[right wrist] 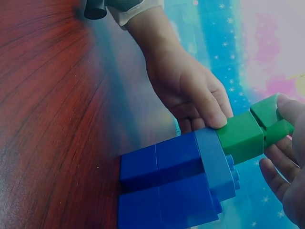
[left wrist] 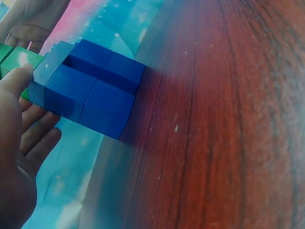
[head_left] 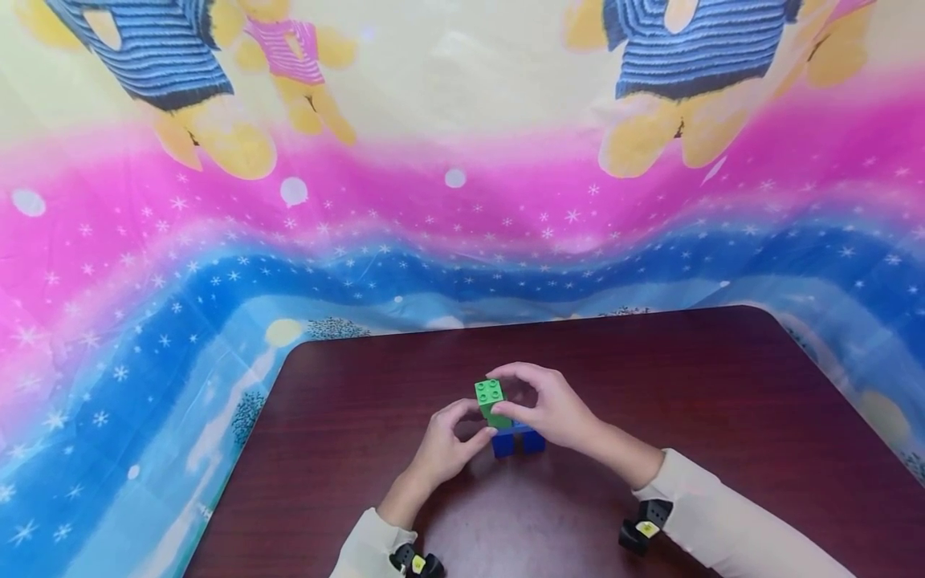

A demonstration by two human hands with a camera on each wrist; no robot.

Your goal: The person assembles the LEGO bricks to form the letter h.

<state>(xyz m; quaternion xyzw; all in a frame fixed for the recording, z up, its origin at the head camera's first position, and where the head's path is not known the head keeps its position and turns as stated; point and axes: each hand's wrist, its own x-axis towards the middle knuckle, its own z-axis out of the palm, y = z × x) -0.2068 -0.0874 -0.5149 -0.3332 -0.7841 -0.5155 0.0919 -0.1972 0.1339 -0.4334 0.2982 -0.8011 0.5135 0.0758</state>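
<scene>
A toy brick build stands on the table, with two pillars of dark blue bricks (right wrist: 178, 164) side by side. A lighter blue brick (right wrist: 217, 160) bridges their tops. Above one end of it rises a lower green brick (right wrist: 240, 136), topped by an upper green brick (head_left: 489, 391) with studs. My left hand (head_left: 444, 449) holds the lower green brick, thumb near its seam with the lighter blue brick and fingers behind. From the other side, my right hand (head_left: 560, 405) pinches the upper green brick between thumb and fingers. A small green part (right wrist: 279, 132) juts out beside the right fingers.
The build stands on a dark red-brown wooden table (head_left: 361, 401). A patterned cloth (head_left: 462, 201) with bears and snowflakes hangs behind and around the table. Black camera straps (head_left: 645, 526) sit at both wrists, over light sleeves.
</scene>
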